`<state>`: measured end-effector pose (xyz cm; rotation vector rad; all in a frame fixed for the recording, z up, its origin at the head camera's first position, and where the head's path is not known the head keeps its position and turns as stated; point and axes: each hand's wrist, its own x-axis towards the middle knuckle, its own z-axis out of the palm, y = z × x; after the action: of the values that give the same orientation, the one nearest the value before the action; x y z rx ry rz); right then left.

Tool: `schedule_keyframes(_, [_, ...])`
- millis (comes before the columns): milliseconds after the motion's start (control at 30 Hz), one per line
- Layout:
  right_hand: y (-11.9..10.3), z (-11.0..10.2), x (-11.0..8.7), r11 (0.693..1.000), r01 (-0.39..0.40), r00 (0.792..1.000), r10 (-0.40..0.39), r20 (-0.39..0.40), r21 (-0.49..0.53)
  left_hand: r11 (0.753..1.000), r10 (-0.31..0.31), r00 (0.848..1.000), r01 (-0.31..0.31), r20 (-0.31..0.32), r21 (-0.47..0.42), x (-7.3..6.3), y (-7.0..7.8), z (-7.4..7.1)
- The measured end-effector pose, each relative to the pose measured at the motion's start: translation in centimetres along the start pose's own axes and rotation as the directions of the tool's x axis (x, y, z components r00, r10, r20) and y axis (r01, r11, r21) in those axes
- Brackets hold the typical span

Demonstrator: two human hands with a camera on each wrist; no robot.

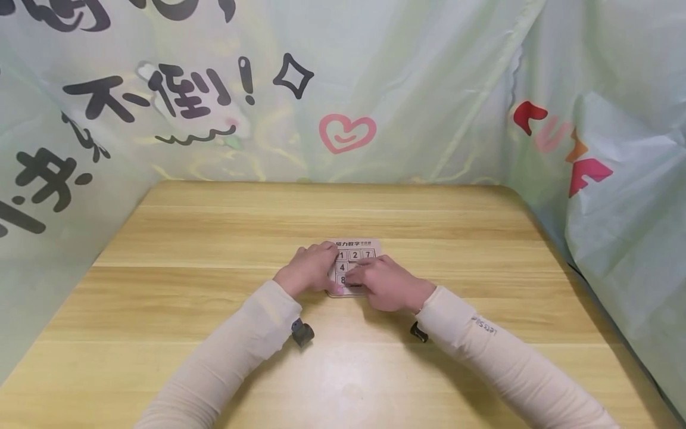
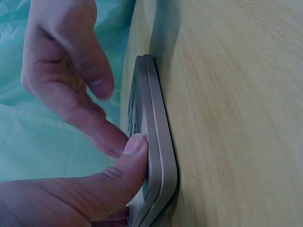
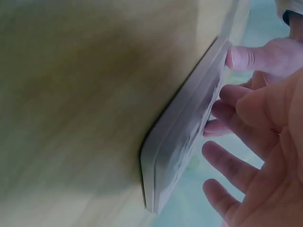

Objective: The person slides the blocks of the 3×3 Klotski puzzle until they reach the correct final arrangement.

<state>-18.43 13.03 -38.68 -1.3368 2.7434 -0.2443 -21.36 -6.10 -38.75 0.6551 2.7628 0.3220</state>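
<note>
A number sliding puzzle (image 1: 355, 291) lies flat on the table, a pale rounded frame with square tiles. Tiles 1, 2, 7, 4 and 8 can be read in the head view; fingers cover the lower right of the grid. My left hand (image 1: 312, 266) grips the frame's left side, thumb at the near corner and fingers toward the far edge. Over the grid, my right hand (image 1: 393, 285) touches the tiles near the 8 with its index fingertip. In the right wrist view its other fingers (image 3: 229, 165) are loosely spread, off the puzzle.
The wood-grain table (image 1: 214, 238) extends around the puzzle on every side. Pale green printed cloth (image 1: 418, 89) hangs behind the table and along both sides. A dark cable (image 1: 605, 310) runs by the right edge. Each wrist carries a small black device (image 1: 302, 333).
</note>
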Motion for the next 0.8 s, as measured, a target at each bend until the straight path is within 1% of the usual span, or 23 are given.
schedule_keyframes(100, [-0.2,0.0,-0.2,1.000,-0.021,0.999,0.020,0.033,0.021,1.000,-0.003,1.000,0.003,-0.002,0.000,0.0,0.0,0.0])
schedule_keyframes(167, [-0.3,0.0,-0.4,0.999,-0.018,0.999,0.017,0.041,0.028,1.000,-0.004,1.000,0.004,-0.001,-0.002,0.0,0.0,0.0])
schedule_keyframes(233, [-0.2,0.0,-0.5,1.000,-0.014,1.000,0.014,0.022,0.024,1.000,-0.006,1.000,0.006,0.003,-0.006,0.1,0.0,0.0])
schedule_keyframes(433, [0.2,-0.3,-0.8,0.999,-0.034,0.999,0.034,-0.032,-0.011,1.000,-0.001,1.000,0.001,0.000,-0.007,0.2,-0.1,0.0])
schedule_keyframes(533, [0.3,-0.4,-0.5,1.000,-0.006,0.999,0.007,-0.047,0.012,1.000,0.003,1.000,-0.003,-0.004,0.001,0.3,-0.1,0.0])
schedule_keyframes(633, [0.3,-0.4,0.1,0.999,-0.035,0.999,0.035,-0.002,0.011,1.000,-0.002,1.000,0.002,0.005,0.006,0.2,-0.1,0.0])
schedule_keyframes(733, [0.4,-0.3,0.5,0.996,-0.089,0.994,0.090,0.068,-0.028,1.000,-0.007,1.000,0.007,0.013,0.008,0.2,0.0,0.0])
schedule_keyframes(800, [0.6,-0.2,0.6,0.992,-0.114,0.990,0.118,0.074,-0.055,1.000,-0.005,1.000,0.005,0.016,0.006,0.1,0.0,0.0])
